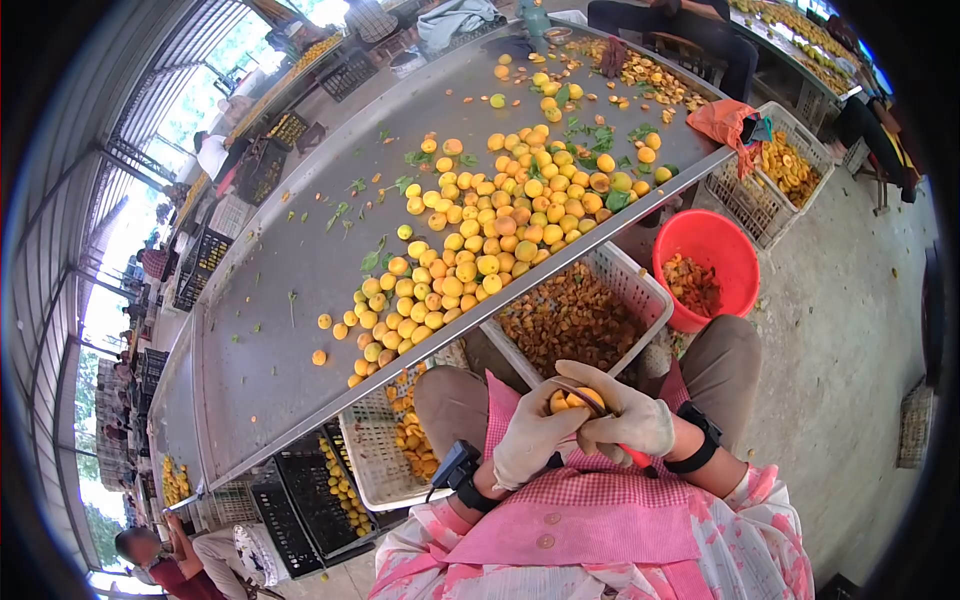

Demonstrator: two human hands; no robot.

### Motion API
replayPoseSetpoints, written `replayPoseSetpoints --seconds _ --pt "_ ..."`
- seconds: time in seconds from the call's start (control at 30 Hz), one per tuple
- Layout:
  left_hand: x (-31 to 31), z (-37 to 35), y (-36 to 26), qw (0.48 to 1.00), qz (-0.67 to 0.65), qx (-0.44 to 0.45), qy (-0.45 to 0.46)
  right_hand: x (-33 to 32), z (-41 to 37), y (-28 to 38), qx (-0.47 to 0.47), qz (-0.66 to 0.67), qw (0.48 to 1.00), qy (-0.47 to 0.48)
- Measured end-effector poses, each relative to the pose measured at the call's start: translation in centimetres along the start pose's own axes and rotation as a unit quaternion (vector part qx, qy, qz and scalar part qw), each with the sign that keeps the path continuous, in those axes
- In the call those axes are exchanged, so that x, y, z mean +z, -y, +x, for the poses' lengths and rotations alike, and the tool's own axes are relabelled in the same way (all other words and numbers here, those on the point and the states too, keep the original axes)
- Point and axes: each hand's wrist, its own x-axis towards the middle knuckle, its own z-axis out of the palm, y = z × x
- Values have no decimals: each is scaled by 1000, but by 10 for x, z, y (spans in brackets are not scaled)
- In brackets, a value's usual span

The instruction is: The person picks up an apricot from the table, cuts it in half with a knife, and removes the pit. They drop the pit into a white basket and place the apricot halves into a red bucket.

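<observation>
Both my hands wear pale gloves and meet above my lap. My left hand (535, 435) is wrapped round an orange-yellow fruit (568, 401). My right hand (630, 412) holds a tool with a red handle (637, 457), its dark curved part lying against the fruit. Just beyond my hands, a white crate (655, 290) holds many brown pieces. A large heap of whole yellow fruit (480, 235) with green leaves lies on the metal table (270, 300).
Right of the crate stands a red bucket (735, 245) with brown pieces inside. Beyond it is a crate of cut fruit (790, 170) with an orange bag (722, 122). Below the table edge are a white crate (375, 470) and a black crate (300, 500). A person (180, 555) sits lower left.
</observation>
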Motion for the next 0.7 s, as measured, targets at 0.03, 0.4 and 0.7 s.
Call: replayPoseSetpoints --seconds 0.03,0.4,0.7 --pt "-1 -1 0 1000 0 0 0 1 0 -1 0 0 1000 0" --pt "-120 -63 -5 859 64 171 -478 -17 -23 -34 -63 232 958 -157" --pt "-178 -89 38 800 116 89 -582 -31 -22 -35 -224 255 873 -351"
